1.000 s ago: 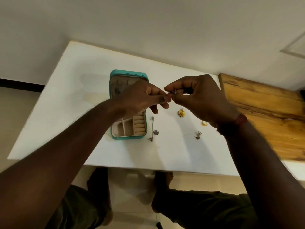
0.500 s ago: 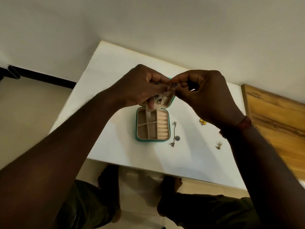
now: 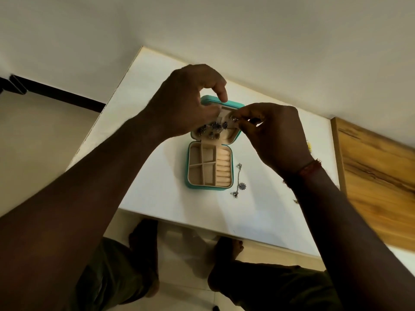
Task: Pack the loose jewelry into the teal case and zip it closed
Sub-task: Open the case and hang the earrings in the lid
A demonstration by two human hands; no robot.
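Note:
The teal case (image 3: 186, 173) lies open on the white table (image 3: 157, 198), its beige compartments and ring rolls showing nothing in them. Its lid (image 3: 238, 105) lies back and holds several dark silver pieces (image 3: 216, 126). My left hand (image 3: 186, 104) hovers over the lid with curled fingers that seem to pinch the lid's beige flap (image 3: 223, 112). A small silver stud (image 3: 235, 119) is pinched in my right hand (image 3: 274, 135) just above the lid's right side. A silver chain with a flower charm (image 3: 240, 181) lies right of the case.
A gold piece (image 3: 309, 146) and a small trinket (image 3: 295, 201) lie on the table, partly hidden by my right forearm. A wooden board (image 3: 377, 176) borders the table on the right. My knees and feet show below the table's near edge.
My hands, joined on the stud before, have separated. The left one moved onto the lid, the right one keeps the stud. The view has shifted so the case sits lower and nearer the centre.

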